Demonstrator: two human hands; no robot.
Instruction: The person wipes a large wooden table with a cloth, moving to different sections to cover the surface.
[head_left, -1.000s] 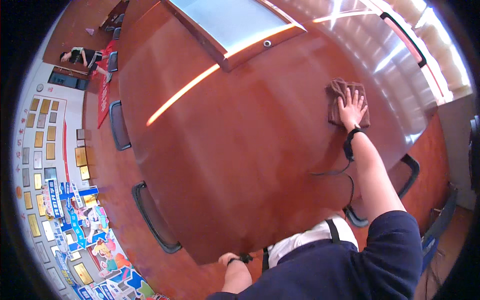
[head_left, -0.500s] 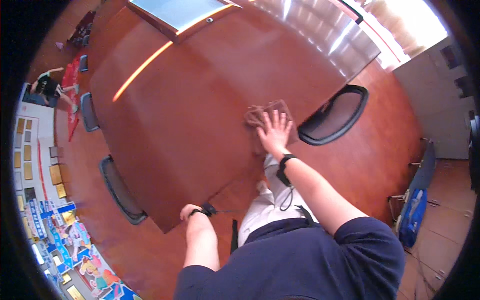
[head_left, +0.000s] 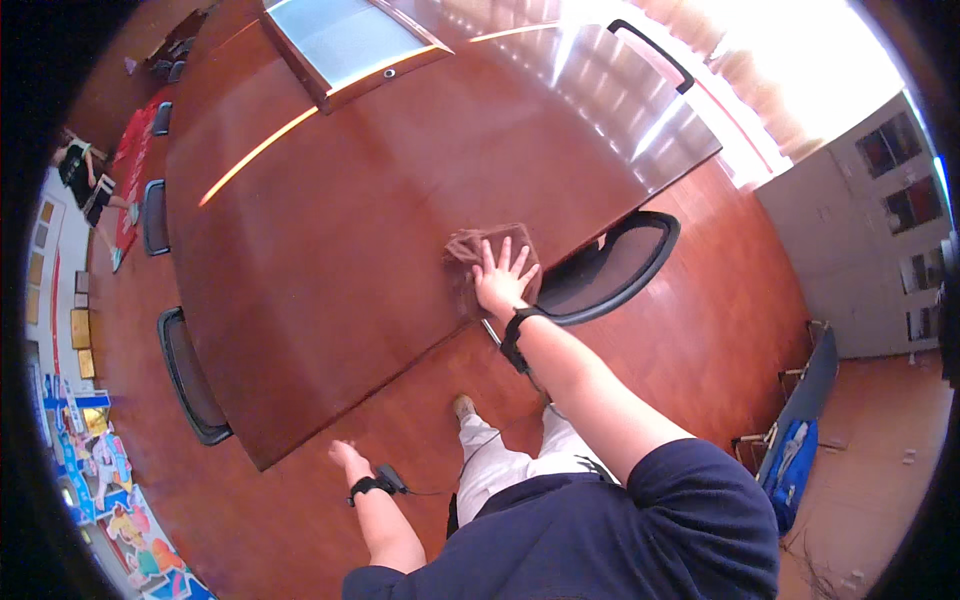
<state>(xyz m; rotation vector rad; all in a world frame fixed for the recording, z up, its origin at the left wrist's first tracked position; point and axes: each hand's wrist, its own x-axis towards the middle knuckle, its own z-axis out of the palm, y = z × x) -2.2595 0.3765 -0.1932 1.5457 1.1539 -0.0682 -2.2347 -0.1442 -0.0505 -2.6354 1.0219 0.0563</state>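
My right hand (head_left: 503, 282) lies flat with its fingers spread, pressing a brown cloth (head_left: 465, 246) onto the tabletop near the table's right-hand edge. The cloth is bunched at its left side and flatter under the fingers. Dark and glossy, the large reddish-brown table (head_left: 330, 240) stretches away in front of me. Just off its near edge hangs my left hand (head_left: 346, 456), empty, its fingers loosely apart. Black wristbands with small boxes are strapped on both wrists.
A black mesh chair (head_left: 620, 270) stands tucked against the table by my right hand. More chairs (head_left: 190, 380) line the left side. A framed pale panel (head_left: 345, 40) sits in the tabletop. Someone (head_left: 85, 180) is at the far left. A folded blue item (head_left: 793, 470) leans right.
My right hand and the cloth appear farther left in view, still together. My left hand has come away from the table corner and now hangs beside the edge. The view has shifted.
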